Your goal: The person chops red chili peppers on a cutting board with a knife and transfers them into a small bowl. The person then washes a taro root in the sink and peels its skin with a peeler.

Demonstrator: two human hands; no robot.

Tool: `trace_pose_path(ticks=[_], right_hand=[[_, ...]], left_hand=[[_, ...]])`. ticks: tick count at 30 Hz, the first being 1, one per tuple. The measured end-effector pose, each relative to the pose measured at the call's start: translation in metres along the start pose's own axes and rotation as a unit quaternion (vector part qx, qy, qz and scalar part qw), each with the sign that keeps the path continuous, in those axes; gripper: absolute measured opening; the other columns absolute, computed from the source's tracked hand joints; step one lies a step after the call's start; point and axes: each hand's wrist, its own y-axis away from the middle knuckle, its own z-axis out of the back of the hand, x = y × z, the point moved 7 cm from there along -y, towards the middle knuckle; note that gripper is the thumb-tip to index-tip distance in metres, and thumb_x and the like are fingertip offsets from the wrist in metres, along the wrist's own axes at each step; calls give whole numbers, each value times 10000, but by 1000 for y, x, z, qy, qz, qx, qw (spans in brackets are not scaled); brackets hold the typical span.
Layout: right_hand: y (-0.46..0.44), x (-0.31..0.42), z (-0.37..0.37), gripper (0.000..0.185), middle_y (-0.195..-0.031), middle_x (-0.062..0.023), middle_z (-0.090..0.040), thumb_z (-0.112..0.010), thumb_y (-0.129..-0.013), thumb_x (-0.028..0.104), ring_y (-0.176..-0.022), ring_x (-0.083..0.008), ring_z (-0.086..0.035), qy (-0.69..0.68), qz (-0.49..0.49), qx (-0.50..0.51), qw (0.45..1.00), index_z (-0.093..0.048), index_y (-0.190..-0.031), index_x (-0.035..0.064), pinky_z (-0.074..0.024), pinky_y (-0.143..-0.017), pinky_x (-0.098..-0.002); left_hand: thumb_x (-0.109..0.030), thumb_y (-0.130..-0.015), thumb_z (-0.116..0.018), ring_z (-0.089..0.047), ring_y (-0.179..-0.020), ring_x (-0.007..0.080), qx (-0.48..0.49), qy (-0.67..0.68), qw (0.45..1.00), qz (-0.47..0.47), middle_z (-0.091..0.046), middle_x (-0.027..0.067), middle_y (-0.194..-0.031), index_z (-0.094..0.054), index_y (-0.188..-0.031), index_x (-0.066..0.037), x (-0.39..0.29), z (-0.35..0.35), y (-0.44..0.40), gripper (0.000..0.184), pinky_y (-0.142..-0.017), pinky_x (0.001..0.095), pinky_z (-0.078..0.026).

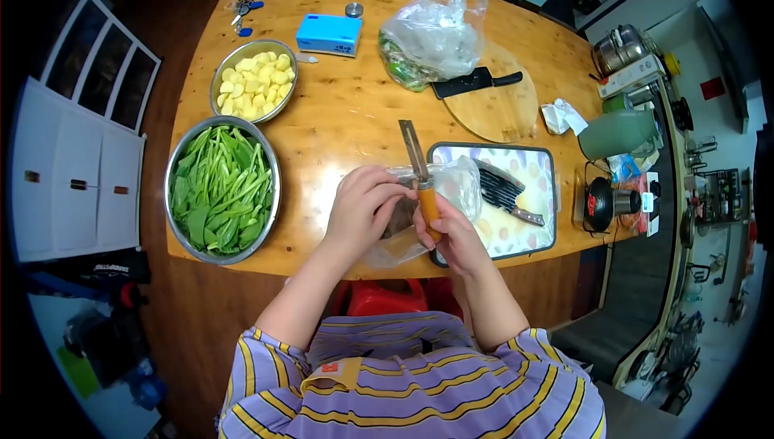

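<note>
My right hand (453, 239) is closed round the orange-brown handle of a peeler (414, 149), whose metal blade points up and away from me. Close beside it, my left hand (364, 203) has its fingertips pressed together near the base of the blade; what they pinch, if anything, is too small to make out. Beneath and between both hands lies a clear plastic bag (459, 185), partly covered by them. To its right, a patterned board (528, 237) with a dark rim carries a knife (526, 216) and dark strips of food (498, 185).
On the left are a metal bowl of leafy greens (223, 189) and a bowl of cut yellow pieces (256, 84). Farther back stand a blue tissue pack (329, 34) and a full plastic bag (435, 32). A black cleaver (463, 83) rests on a round wooden board (504, 112).
</note>
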Motion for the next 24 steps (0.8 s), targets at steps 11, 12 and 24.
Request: trace_pose_path(ticks=[11, 12, 24], right_hand=[[-27, 4, 10, 583, -951, -40, -572, -438, -892, 88, -743, -109, -502, 20, -4, 39, 999, -471, -1474, 56, -385, -645, -228], [-26, 8, 14, 586, -954, -40, -573, -434, -893, 80, -745, -107, -502, 26, 1, 39, 999, -468, -1477, 57, -388, -648, -228], [-4, 28, 48, 520, -910, -22, -546, -472, -989, 143, -720, -88, -468, 148, 27, 36, 988, -446, -1494, 23, -397, -658, -216]], left_hand=[[-5, -783, -768, -614, -1131, 343, -48, -61, 997, 14, -695, 68, -1072, -755, -962, -102, 18, -3, -2, 204, -976, 448, -493], [-12, -784, -769, -611, -1136, 340, -45, -61, 997, 12, -690, 66, -1074, -751, -969, -104, 18, -4, -4, 207, -982, 446, -486], [-174, -803, -805, -582, -1116, 306, 48, -151, 985, -75, -673, 42, -1031, -746, -978, -133, -12, -21, 4, 190, -992, 475, -430]])
